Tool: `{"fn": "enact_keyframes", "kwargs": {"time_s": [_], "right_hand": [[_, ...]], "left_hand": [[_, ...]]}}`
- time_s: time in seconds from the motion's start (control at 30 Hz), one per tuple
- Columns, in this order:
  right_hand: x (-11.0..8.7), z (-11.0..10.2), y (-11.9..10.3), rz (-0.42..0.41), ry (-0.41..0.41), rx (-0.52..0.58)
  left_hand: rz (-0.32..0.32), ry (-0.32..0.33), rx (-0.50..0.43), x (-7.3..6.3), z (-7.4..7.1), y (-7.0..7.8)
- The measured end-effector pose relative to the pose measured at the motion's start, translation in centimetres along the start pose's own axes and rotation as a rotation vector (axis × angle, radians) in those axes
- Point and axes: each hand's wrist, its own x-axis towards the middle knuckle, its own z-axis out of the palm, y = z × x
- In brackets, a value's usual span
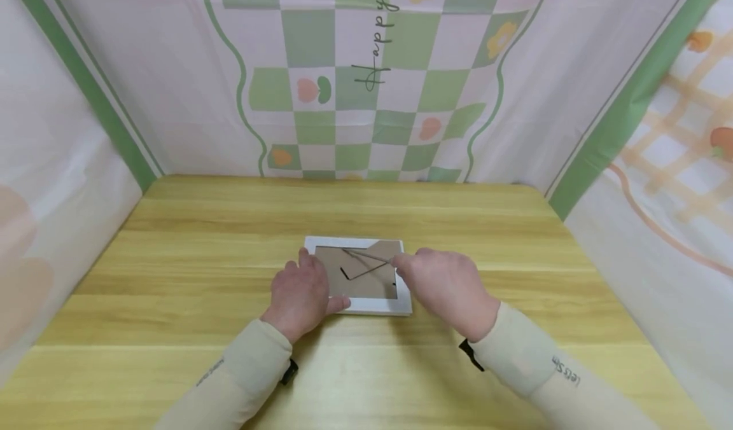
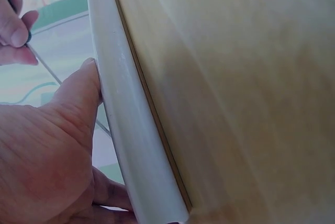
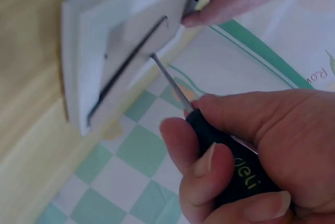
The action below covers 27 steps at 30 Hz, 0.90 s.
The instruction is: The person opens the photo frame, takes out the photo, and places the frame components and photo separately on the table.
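A white picture frame (image 1: 378,305) lies on the wooden table with its brown backing board (image 1: 366,288) facing up. My left hand (image 1: 298,293) grips the frame's left side, the thumb along the near edge and a finger by the far left corner. In my right hand (image 1: 449,287) is a screwdriver (image 3: 243,174) with a dark handle, its fingers wrapped around it. The thin metal shaft (image 1: 368,256) slants leftward over the board, its tip near the far inner edge; whether it touches there I cannot tell. A dark slanting line (image 3: 131,59) crosses the board.
The wooden table (image 1: 189,258) extends around the frame on all sides. A patterned cloth (image 1: 355,118) hangs behind it, with more cloth at the left and right. Dark wrist straps (image 1: 471,355) show at the cuffs.
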Motion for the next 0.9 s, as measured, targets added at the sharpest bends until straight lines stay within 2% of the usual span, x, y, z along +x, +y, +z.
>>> {"fn": "enact_keyframes", "kwargs": {"time_s": [0.23,0.57,0.9], "right_hand": [[1.4,-1.0,1.0,0.063,-0.206,0.084],[3.6,-1.3,3.7,0.054,-0.454,0.226],[5.9,-1.4,5.9,0.036,-0.622,0.348]], "left_hand": [[-0.002,0.022,-0.003,-0.1,0.2,0.1],[0.010,0.036,0.008,-0.3,-0.1,0.1],[0.007,0.023,-0.007,-0.3,-0.2,0.1]]}}
